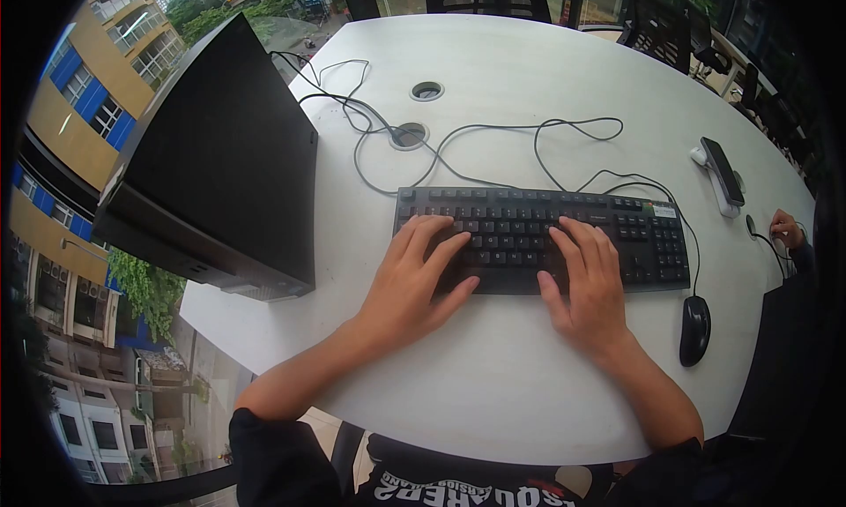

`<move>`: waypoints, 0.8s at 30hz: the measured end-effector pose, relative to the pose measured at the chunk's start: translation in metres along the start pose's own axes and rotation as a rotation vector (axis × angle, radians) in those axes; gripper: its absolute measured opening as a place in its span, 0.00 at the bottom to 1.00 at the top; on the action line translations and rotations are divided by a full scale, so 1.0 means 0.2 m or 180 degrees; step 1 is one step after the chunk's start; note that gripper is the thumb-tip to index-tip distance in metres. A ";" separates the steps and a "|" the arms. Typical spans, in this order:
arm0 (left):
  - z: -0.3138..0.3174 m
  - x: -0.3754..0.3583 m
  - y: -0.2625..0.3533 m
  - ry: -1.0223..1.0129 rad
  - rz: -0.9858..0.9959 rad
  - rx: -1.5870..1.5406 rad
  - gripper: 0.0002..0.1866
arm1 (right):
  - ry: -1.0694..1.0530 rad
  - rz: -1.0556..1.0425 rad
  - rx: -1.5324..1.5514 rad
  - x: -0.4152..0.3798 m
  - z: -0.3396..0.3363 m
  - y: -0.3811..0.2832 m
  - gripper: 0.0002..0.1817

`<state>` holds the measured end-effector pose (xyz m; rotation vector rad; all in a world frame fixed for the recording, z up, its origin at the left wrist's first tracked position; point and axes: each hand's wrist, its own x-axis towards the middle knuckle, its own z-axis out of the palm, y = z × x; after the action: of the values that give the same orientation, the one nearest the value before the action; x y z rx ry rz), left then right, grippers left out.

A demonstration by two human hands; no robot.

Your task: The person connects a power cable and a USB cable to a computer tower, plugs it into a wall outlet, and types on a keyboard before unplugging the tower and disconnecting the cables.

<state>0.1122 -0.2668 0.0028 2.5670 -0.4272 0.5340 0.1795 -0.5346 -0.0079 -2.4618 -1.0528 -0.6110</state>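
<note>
A black keyboard [520, 242] lies on the white table in front of me. My left hand [414, 273] rests over its left side, fingers spread on the letter keys and thumb stretched toward the front edge. Over the right part of the letter keys lies my right hand [586, 282], its fingers also apart and its thumb near the front edge. Neither hand grips anything. Both hide some of the keys beneath them. To the right of the keyboard sits a black wired mouse [694, 331], apart from my right hand.
A black computer tower [220, 172] stands at the left. Black cables [458, 145] loop across the white table [511, 57] past two round cable holes. A dark phone-like device on a white stand [723, 174] is at the right, near another person's hand [787, 230]. Chairs stand behind.
</note>
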 end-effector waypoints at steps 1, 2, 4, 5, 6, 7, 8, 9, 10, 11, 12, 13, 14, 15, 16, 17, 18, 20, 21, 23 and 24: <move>0.00 0.00 0.00 -0.0018 0.0065 0.0004 0.29 | -0.0012 -0.0014 -0.0001 0.00 0.00 0.00 0.31; 0.00 0.00 0.00 -0.0033 0.0131 0.0008 0.29 | -0.0023 -0.0029 -0.0002 0.00 0.00 0.00 0.32; 0.01 0.00 -0.01 -0.0063 0.0203 0.0005 0.29 | -0.0040 0.0015 0.0066 0.00 0.00 0.00 0.33; 0.01 0.00 0.00 -0.0074 0.0210 0.0001 0.29 | -0.0047 0.0034 0.0099 0.00 0.01 0.01 0.34; 0.01 0.00 0.00 -0.0085 0.0215 -0.0002 0.29 | -0.0062 0.0037 0.0115 -0.01 0.01 0.01 0.34; 0.01 0.00 0.00 -0.0085 0.0215 -0.0003 0.29 | -0.0075 0.0038 0.0129 -0.01 0.01 0.01 0.35; 0.01 0.00 0.00 -0.0082 0.0216 -0.0004 0.29 | -0.0088 0.0036 0.0143 0.00 0.01 0.01 0.35; 0.01 0.00 0.00 -0.0079 0.0216 -0.0004 0.29 | -0.0082 0.0038 0.0148 0.00 0.01 0.01 0.35; 0.01 0.00 0.00 -0.0084 0.0224 0.0002 0.29 | -0.0076 0.0039 0.0152 0.00 0.01 0.01 0.35; 0.00 0.00 0.00 -0.0090 0.0231 0.0006 0.29 | -0.0072 0.0043 0.0157 0.00 0.00 0.01 0.35; 0.00 0.00 0.00 -0.0100 0.0236 0.0007 0.29 | -0.0054 0.0051 0.0162 0.00 0.01 0.01 0.35; 0.00 0.00 0.00 -0.0101 0.0247 0.0021 0.29 | -0.0039 0.0062 0.0168 0.00 0.01 0.01 0.35; 0.00 0.00 0.00 -0.0105 0.0256 0.0030 0.29 | -0.0029 0.0077 0.0173 -0.01 0.01 0.01 0.35; 0.00 0.00 0.00 -0.0115 0.0262 0.0031 0.29 | -0.0005 0.0054 0.0162 -0.01 0.01 0.01 0.35; 0.01 0.00 0.00 -0.0120 0.0275 0.0025 0.29 | 0.0016 0.0037 0.0153 -0.01 0.01 0.01 0.35; 0.01 0.00 0.00 -0.0119 0.0294 0.0026 0.29 | 0.0047 0.0015 0.0142 -0.01 0.01 0.01 0.35; 0.02 -0.01 0.00 -0.0119 0.0312 0.0033 0.29 | 0.0074 -0.0008 0.0167 -0.01 0.00 0.01 0.35; 0.03 -0.02 0.02 -0.0126 0.0349 0.0081 0.30 | 0.0150 -0.0069 0.0226 0.00 0.00 0.01 0.36; 0.04 -0.03 0.03 -0.0127 0.0369 0.0106 0.30 | 0.0191 -0.0086 0.0242 0.00 0.01 0.01 0.36; 0.03 -0.03 0.05 -0.0166 0.0428 0.0151 0.30 | 0.0271 -0.0119 0.0260 0.00 0.01 0.02 0.37; 0.03 -0.03 0.05 -0.0184 0.0461 0.0170 0.30 | 0.0285 -0.0145 0.0280 -0.01 0.01 0.02 0.38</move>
<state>0.1051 -0.2781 -0.0011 2.6215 -0.6308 0.5292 0.1820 -0.5366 -0.0109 -2.3186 -1.0799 -0.6683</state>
